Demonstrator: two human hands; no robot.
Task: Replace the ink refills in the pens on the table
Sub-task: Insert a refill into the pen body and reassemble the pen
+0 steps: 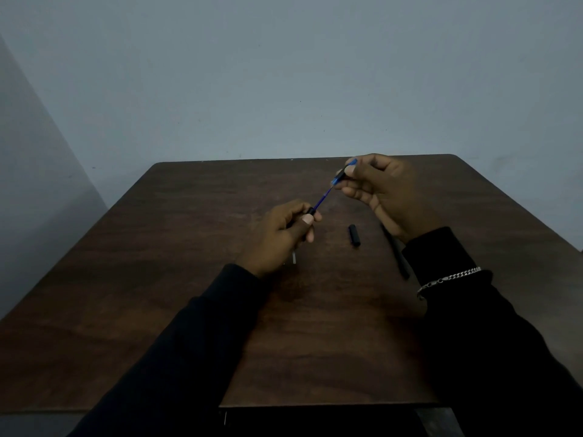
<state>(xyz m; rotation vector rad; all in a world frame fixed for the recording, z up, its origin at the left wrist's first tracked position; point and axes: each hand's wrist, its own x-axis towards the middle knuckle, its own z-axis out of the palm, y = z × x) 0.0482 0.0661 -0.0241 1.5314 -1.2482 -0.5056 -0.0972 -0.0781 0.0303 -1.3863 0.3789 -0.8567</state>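
Fingers point(307, 219) of both hands pinch a thin blue refill point(322, 201) above the table point(195, 234)

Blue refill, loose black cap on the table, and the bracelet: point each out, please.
blue refill point(322, 200), head view, bare middle of the rod between the hands.
loose black cap point(354, 235), head view, middle of its body.
bracelet point(449, 278), head view, chain links over the right sleeve.

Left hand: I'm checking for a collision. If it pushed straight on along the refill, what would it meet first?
Probably the right hand: the left hand holds the pen barrel, and the blue refill runs straight to the right fingers, though depth is unclear.
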